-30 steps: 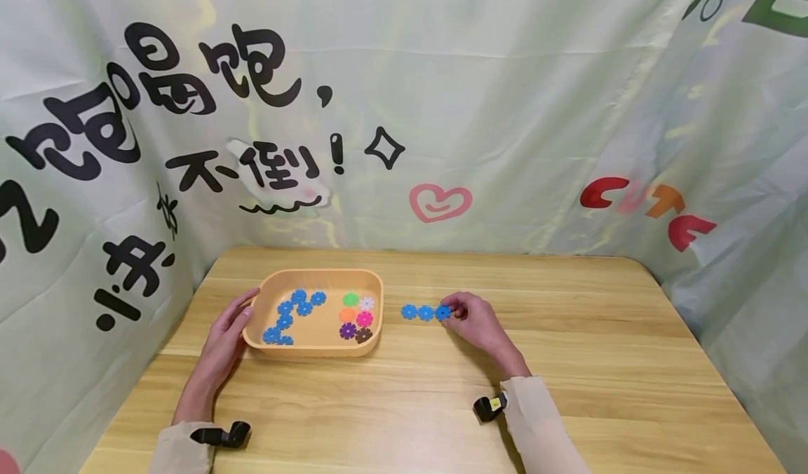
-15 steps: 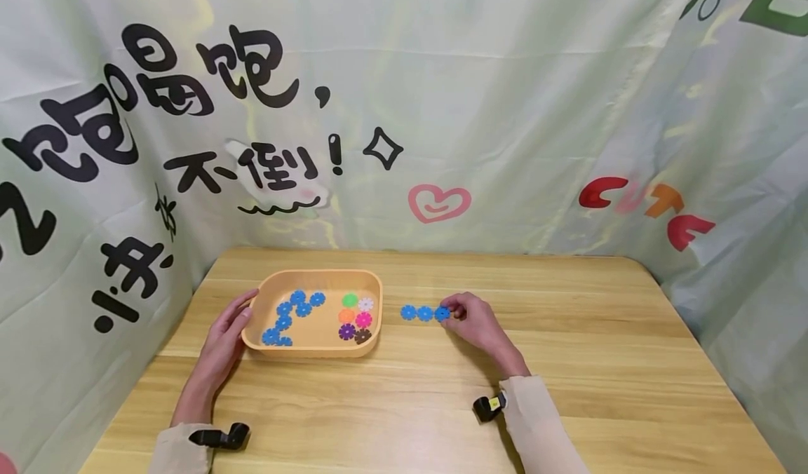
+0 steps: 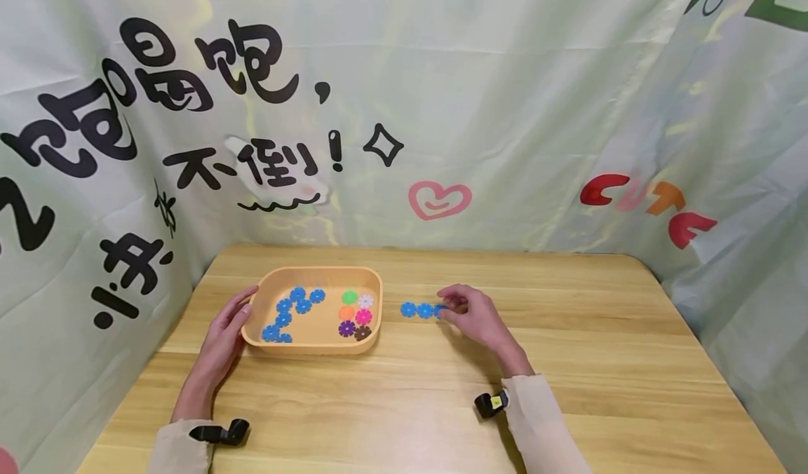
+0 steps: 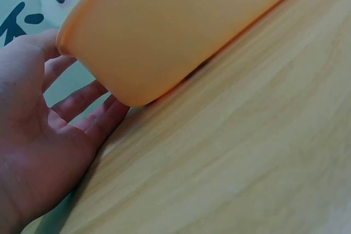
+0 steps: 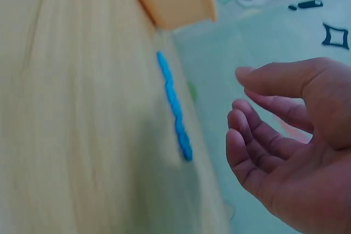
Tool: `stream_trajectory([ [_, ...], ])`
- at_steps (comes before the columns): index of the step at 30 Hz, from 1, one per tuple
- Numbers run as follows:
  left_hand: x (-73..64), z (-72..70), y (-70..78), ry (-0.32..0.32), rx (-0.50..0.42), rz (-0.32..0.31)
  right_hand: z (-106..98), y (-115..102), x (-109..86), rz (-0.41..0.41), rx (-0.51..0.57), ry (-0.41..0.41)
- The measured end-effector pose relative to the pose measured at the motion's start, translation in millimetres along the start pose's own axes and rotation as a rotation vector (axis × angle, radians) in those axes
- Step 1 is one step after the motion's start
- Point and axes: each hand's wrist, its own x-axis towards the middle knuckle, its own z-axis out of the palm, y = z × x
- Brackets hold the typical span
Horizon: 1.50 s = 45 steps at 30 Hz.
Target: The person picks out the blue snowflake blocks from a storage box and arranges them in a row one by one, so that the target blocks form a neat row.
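Note:
Three blue snowflake discs (image 3: 425, 310) lie joined in a row on the table, to the right of an orange tray (image 3: 315, 348). My right hand (image 3: 472, 314) hovers at the right end of this row, covering part of the last disc in the head view. The right wrist view has the blue row (image 5: 174, 108) on the table, apart from the loosely bent, unoccupied fingers of the right hand (image 5: 290, 141). With thumb at the rim and fingers along the outer wall, my left hand (image 3: 224, 330) holds the tray's left end.
Inside the tray, several blue discs (image 3: 284, 317) form a zigzag at the left. Single discs in other colours, such as a pink disc (image 3: 363, 316) and a purple disc (image 3: 346, 328), lie at its right. A printed cloth (image 3: 505, 144) hangs behind the wooden table (image 3: 404, 411).
My right hand has let go of the last blue disc in the row and risen slightly, its fingers parting. The left hand stays at the tray, and the blue row stays in place.

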Motion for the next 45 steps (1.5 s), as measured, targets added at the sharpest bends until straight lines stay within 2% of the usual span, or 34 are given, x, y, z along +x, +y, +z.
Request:
stream_trajectory([
  [5,0.9,0.5,0.8,-0.004,-0.004,-0.015,6,-16,2.1,-0.128,0.091,-0.020],
  [14,-1.2,0.2,0.0,-0.003,-0.011,-0.009,34,-45,0.8,-0.223,0.146,-0.045],
  [20,-3.9,0.7,-1.4,-0.001,-0.007,-0.019,62,-76,7.2,-0.319,0.188,-0.116],
  [26,-5.8,0.6,-3.2,0.008,-0.017,-0.017,91,-101,23.0,-0.323,0.213,-0.224],
  [34,-4.2,-1.8,-2.6,0.009,-0.007,0.000,128,-117,47.2,-0.292,0.165,-0.333],
  [39,-2.7,-1.6,-1.0,0.008,0.001,-0.017,151,-123,60.0,-0.313,0.112,-0.387],
  [45,0.0,0.7,-0.6,0.000,0.004,-0.020,173,-122,72.3,-0.280,0.080,-0.467],
])
